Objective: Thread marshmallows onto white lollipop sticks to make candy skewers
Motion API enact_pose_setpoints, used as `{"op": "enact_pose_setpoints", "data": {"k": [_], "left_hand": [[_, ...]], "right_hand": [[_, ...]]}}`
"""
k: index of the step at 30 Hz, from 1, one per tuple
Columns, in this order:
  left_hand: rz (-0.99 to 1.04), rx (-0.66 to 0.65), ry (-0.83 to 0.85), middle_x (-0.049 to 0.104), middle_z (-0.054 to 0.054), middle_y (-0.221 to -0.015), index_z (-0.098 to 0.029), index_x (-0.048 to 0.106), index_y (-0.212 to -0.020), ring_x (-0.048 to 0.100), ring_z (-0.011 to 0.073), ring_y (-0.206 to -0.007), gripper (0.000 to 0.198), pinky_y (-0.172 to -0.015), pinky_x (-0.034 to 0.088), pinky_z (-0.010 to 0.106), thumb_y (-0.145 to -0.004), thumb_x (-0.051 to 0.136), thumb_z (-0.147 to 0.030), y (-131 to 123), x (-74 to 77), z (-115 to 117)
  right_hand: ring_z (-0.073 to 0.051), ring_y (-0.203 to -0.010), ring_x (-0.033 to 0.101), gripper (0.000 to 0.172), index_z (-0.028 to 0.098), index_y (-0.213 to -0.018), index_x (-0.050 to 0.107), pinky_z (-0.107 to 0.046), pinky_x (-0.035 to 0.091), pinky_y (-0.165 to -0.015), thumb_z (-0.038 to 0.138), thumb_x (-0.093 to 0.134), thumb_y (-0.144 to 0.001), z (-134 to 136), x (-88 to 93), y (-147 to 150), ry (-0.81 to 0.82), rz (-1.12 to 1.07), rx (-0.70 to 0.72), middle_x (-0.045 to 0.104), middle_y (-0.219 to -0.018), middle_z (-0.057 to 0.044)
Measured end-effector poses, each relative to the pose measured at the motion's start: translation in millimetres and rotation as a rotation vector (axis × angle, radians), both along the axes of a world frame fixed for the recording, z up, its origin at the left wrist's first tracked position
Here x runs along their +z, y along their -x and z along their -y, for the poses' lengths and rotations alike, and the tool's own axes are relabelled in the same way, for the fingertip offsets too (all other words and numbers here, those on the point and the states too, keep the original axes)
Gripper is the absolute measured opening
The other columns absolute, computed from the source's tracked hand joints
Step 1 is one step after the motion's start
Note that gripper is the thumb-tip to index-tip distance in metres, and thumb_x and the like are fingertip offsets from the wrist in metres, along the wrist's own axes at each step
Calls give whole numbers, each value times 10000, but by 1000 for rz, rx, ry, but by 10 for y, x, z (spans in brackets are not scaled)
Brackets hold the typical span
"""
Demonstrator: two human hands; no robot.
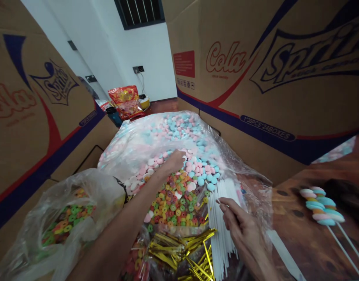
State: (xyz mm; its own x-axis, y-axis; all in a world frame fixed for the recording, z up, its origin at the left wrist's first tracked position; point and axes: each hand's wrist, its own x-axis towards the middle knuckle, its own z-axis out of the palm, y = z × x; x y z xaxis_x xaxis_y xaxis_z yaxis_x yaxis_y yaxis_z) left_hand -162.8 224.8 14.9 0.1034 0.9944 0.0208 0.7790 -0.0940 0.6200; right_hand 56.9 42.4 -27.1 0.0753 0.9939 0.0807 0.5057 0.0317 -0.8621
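My left hand (175,160) reaches forward into a big clear bag (232,156), fingers curled down among pink, white and blue round candies (179,130); what they hold is hidden. Nearer lies a heap of multicoloured ring candies (176,203). My right hand (240,226) pinches the tip of a white stick (218,201) above a bundle of white sticks (223,234). Gold twist ties (182,246) lie in a pile in front of the rings.
Large cardboard boxes printed Cola and Sprite stand at the left (30,117) and right (269,70). A second plastic bag of ring candies (68,222) sits at lower left. Two finished candy skewers (321,207) lie on the wooden surface at right. A red packet (126,101) stands behind.
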Motion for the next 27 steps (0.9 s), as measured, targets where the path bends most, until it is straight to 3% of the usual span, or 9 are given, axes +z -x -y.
{"op": "enact_pose_setpoints", "data": {"k": [6,11,13,16,19,22,27], "left_hand": [[-132,-43,3,585,114,-1012,-165,608,-950,549,176,-687,188,-642,440,292,-780,531,-138,21,-20,84],[-124,-5,-54,598,88,-933,-172,539,-1062,578,204,-776,253,-697,454,319,-810,523,-164,-7,68,344],[38,32,-64,628,104,-1009,-175,499,-1169,612,202,-824,331,-714,482,324,-840,518,-211,-35,72,516],[508,36,5,656,116,-1137,-189,547,-1188,640,209,-1001,402,-820,516,327,-803,620,-277,-77,24,814],[811,38,102,705,87,-1003,-168,635,-1064,664,202,-949,348,-844,529,329,-753,693,-312,-108,-39,1062],[918,54,101,706,46,-863,-164,652,-994,664,170,-824,306,-765,535,292,-718,722,-276,-120,-59,1188],[966,78,32,712,29,-818,-153,665,-908,660,152,-762,235,-707,536,264,-679,705,-191,-139,-41,1239]], "right_hand": [[-126,-477,457,356,178,-893,681,-222,356,-432,500,531,-892,-123,38,168,102,-358,83,516,-596,16],[-121,-449,483,366,180,-763,615,-221,365,-401,540,621,-830,-182,52,246,163,-568,97,536,-596,17],[-121,-432,488,386,182,-732,600,-222,367,-401,557,631,-818,-180,103,260,171,-587,109,533,-564,20],[-111,-423,460,388,181,-736,611,-215,350,-404,558,620,-827,-152,172,277,164,-563,119,517,-536,29],[-100,-437,400,359,172,-848,680,-207,313,-404,522,602,-855,-106,184,310,112,-497,141,480,-536,40],[-103,-465,379,372,160,-996,713,-213,300,-416,490,587,-876,-63,154,360,97,-450,184,472,-556,37],[-127,-523,421,375,148,-982,728,-228,334,-475,477,578,-879,-51,146,420,85,-373,198,484,-560,24]]}}
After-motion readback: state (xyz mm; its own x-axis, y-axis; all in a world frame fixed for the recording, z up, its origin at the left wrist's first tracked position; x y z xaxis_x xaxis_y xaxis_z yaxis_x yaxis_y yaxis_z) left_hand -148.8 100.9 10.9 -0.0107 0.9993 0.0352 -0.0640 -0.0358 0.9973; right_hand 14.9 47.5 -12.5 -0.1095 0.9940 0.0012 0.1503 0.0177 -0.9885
